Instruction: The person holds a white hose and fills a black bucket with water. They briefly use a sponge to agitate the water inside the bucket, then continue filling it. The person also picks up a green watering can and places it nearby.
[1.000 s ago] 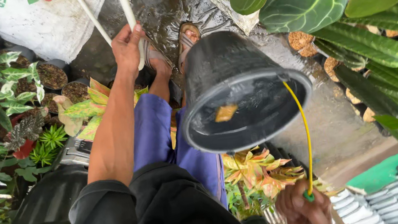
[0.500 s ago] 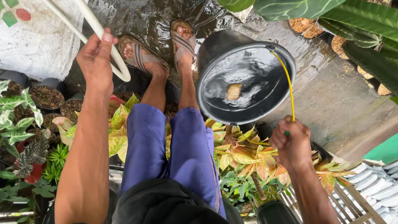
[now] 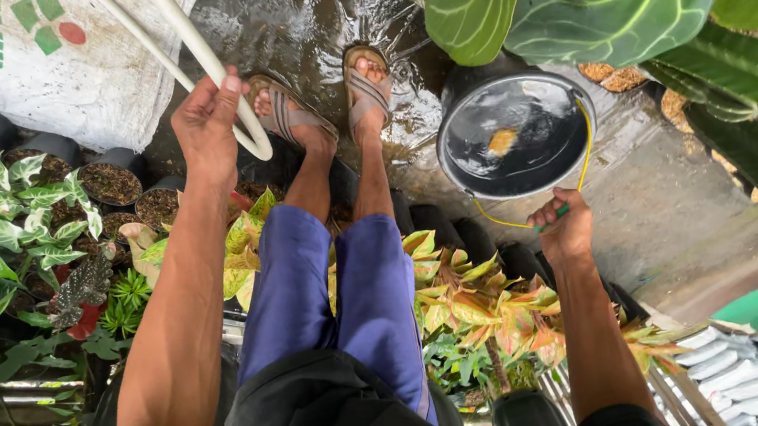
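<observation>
Fingers of your left hand (image 3: 208,118) were clenched around the bent white plastic pipe (image 3: 204,56), which ran away to the far left over the white printed sack (image 3: 43,66). Your right hand (image 3: 563,224) gripped the thin yellow wire handle (image 3: 584,154) of the round black plastic bucket (image 3: 514,134), which hung just far of that hand, water and a small orange scrap inside. Your sandalled feet (image 3: 327,104) stood on the wet concrete floor (image 3: 296,11), between pipe and bucket.

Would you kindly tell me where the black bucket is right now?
In the head view, the black bucket hangs right of centre by its yellow handle from the right hand, above wet concrete, beside the sandalled feet.
</observation>
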